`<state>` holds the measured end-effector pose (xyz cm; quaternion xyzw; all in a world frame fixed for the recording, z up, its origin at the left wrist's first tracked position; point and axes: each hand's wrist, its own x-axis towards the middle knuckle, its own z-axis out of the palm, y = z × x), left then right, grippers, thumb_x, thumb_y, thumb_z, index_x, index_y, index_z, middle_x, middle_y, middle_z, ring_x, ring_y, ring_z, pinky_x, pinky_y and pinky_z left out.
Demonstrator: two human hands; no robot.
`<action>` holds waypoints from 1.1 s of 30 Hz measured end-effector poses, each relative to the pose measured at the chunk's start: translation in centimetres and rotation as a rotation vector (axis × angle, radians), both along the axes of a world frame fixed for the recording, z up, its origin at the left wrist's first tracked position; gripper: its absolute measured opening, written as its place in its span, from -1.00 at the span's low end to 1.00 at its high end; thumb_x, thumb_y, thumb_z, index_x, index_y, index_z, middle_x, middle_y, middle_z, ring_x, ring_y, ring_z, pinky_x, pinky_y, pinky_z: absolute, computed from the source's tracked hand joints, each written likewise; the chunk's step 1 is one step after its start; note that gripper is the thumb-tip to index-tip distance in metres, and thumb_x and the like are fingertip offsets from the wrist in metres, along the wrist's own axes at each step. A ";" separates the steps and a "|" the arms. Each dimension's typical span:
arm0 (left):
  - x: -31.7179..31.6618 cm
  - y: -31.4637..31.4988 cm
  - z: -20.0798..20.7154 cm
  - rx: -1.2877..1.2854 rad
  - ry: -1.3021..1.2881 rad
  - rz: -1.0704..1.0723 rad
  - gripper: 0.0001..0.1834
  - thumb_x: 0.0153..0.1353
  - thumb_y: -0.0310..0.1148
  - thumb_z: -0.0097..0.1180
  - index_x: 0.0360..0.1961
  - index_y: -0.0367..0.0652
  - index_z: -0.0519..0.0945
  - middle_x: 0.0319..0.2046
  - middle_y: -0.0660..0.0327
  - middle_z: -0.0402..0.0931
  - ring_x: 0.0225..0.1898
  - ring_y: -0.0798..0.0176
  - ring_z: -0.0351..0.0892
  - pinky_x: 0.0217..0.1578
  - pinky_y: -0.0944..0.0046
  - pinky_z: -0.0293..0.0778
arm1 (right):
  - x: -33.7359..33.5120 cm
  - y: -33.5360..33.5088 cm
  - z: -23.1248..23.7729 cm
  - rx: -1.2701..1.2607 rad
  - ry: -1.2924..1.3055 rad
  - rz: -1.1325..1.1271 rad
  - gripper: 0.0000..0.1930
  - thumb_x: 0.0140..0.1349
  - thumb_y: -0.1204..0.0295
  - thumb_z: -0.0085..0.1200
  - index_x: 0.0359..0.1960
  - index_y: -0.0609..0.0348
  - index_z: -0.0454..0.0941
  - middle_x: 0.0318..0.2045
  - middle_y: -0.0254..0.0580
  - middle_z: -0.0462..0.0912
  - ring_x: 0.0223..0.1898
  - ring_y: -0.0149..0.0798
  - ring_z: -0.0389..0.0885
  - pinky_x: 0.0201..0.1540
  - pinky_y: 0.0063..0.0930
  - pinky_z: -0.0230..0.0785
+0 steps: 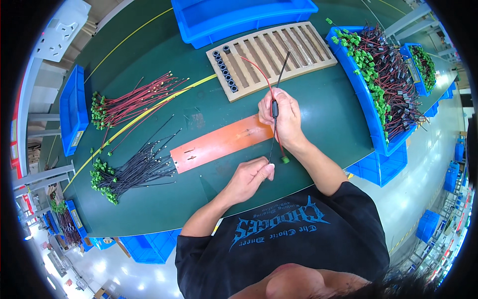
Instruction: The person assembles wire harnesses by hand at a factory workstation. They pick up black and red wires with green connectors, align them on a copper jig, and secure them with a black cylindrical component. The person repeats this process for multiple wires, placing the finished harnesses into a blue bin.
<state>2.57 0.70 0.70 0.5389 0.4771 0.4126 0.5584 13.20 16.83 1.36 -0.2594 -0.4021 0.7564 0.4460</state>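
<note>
Above the table, my right hand (281, 112) is closed around a small black cylindrical part (275, 108) and the wires by it. A red wire (260, 70) and a black wire (285, 67) stick out past its far side. Toward me, a red wire ends in a green connector (285, 160) that hangs free. My left hand (249, 178), nearer my body, pinches the lower stretch of a black wire (271, 152) between thumb and fingers; the wire's end is hidden there. Beneath the hands lies an orange strip (209, 146) with small dark slots.
A slotted wooden rack (239, 93) holds several black rings (225, 70). Red wires (144, 97) and black wires (142, 167) with green connectors lie at left. Blue bins stand at the left (74, 117), back (244, 27) and right (366, 107); the right one is full of wired parts.
</note>
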 end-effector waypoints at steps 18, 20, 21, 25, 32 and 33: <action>0.1 0.1 -0.5 0.421 0.238 0.077 -0.82 0.41 -0.43 0.14 -0.31 -0.32 0.66 -0.28 0.11 0.45 -0.24 0.15 0.45 -0.17 0.16 0.44 | 0.3 0.6 -0.6 -0.171 0.127 -0.008 -0.65 0.55 0.22 -0.16 -0.41 0.13 0.37 -0.69 -0.32 0.28 -0.68 -0.46 0.12 -0.63 -0.51 0.00; -0.3 -0.2 -0.1 0.407 0.287 0.190 -0.84 0.36 -0.45 0.19 -0.19 -0.33 0.72 -0.13 0.10 0.41 -0.19 0.15 0.43 -0.12 0.16 0.44 | 0.2 0.7 -0.7 -0.146 0.095 -0.019 -0.66 0.56 0.21 -0.16 -0.38 0.13 0.39 -0.66 -0.32 0.31 -0.67 -0.46 0.16 -0.63 -0.50 0.04; -0.6 -0.2 -0.9 0.399 0.302 0.143 -0.80 0.31 -0.50 0.21 -0.10 -0.33 0.74 0.00 0.08 0.32 -0.12 0.12 0.46 -0.07 0.15 0.46 | 0.2 0.8 -0.5 -0.163 0.082 -0.014 -0.66 0.56 0.20 -0.16 -0.37 0.12 0.39 -0.66 -0.32 0.32 -0.66 -0.46 0.17 -0.62 -0.51 0.05; 0.3 -0.4 -0.7 0.300 0.316 0.252 -0.74 0.32 -0.60 0.15 0.03 -0.36 0.65 0.01 0.00 0.44 0.05 0.07 0.54 0.12 0.05 0.49 | 0.2 0.9 -0.1 -0.293 0.077 -0.066 -0.67 0.58 0.21 -0.20 -0.35 0.09 0.39 -0.67 -0.37 0.24 -0.63 -0.47 0.13 -0.61 -0.52 0.04; 0.5 0.6 -1.4 0.322 0.277 0.010 -0.53 0.27 -0.72 0.01 0.21 -0.27 0.52 0.23 -0.14 0.44 0.21 -0.12 0.55 0.18 0.06 0.51 | 0.3 0.6 -0.7 -0.374 0.114 -0.046 -0.69 0.57 0.21 -0.16 -0.33 0.11 0.41 -0.62 -0.35 0.34 -0.59 -0.47 0.24 -0.55 -0.48 0.14; 0.6 0.5 -0.6 0.232 0.220 -0.019 -0.55 0.22 -0.72 0.08 0.14 -0.24 0.58 0.14 -0.04 0.56 0.19 0.00 0.59 0.15 0.11 0.54 | 0.3 0.6 -0.6 -0.379 0.107 -0.052 -0.69 0.57 0.21 -0.16 -0.33 0.11 0.41 -0.61 -0.35 0.34 -0.58 -0.47 0.26 -0.55 -0.47 0.14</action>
